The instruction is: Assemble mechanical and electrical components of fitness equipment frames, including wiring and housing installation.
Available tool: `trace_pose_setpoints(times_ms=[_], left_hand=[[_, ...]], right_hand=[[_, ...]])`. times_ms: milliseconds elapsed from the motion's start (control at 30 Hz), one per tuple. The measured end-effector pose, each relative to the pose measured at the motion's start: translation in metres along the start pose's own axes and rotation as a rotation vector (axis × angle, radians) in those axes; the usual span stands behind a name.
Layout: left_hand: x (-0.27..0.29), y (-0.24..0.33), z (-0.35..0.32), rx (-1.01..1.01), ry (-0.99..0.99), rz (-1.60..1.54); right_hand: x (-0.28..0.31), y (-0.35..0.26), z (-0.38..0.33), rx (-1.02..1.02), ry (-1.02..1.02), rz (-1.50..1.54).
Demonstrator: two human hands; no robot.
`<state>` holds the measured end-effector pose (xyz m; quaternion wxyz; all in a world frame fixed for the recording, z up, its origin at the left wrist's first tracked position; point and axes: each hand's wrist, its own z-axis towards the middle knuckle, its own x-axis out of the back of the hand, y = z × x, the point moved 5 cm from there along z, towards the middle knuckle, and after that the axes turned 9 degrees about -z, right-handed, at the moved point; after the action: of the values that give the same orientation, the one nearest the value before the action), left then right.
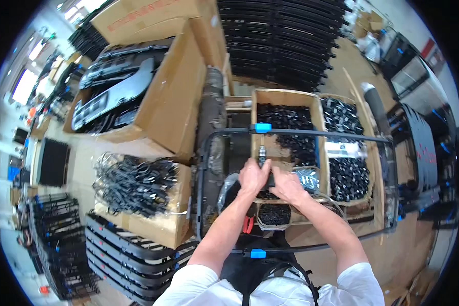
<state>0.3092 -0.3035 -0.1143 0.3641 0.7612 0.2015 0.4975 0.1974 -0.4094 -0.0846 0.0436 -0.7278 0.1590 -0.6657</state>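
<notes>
A power screwdriver with a metal front end points away from me over the wooden parts box. My left hand is closed around it from the left. Just right of it, my right hand has its fingers curled near the tool's dark body; what they hold is hidden. Around both forearms lies a large black rectangular frame, its far bar beyond my hands and its near bar by my waist. A blue clip sits on the far bar, and another blue clip on the near one.
Small black parts fill the wooden box's compartments. A clear plastic bag lies by my right hand. Red-handled pliers sit below my left. Leftward are bundled dark cables, a carton of panels and stacked black frames.
</notes>
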Motion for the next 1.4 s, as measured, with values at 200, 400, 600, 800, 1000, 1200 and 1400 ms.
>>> trace_pose_setpoints(times_ms=[200,400,600,800,1000,1200,1400], left_hand=[[-0.014,0.012,0.004,-0.027,-0.027,0.010],[0.001,0.014,0.002,-0.025,-0.008,0.009],[-0.010,0.021,0.009,-0.016,-0.009,0.079],[-0.009,0.014,0.022,-0.008,0.015,0.028],[-0.014,0.017,0.020,-0.029,-0.004,-0.006],[-0.010,0.011,0.015,-0.017,-0.023,0.011],[-0.010,0.009,0.012,-0.016,-0.037,0.007]], right_hand=[[-0.010,0.019,-0.004,-0.051,0.112,0.105],[-0.019,0.016,0.003,-0.052,0.092,0.123],[-0.005,0.020,0.006,-0.110,0.029,0.097],[-0.002,0.017,0.015,-0.094,0.057,0.073],[-0.007,0.014,0.008,-0.006,0.080,0.052],[-0.006,0.006,0.000,0.000,0.107,0.092],[-0.006,0.004,-0.004,-0.001,0.126,0.067]])
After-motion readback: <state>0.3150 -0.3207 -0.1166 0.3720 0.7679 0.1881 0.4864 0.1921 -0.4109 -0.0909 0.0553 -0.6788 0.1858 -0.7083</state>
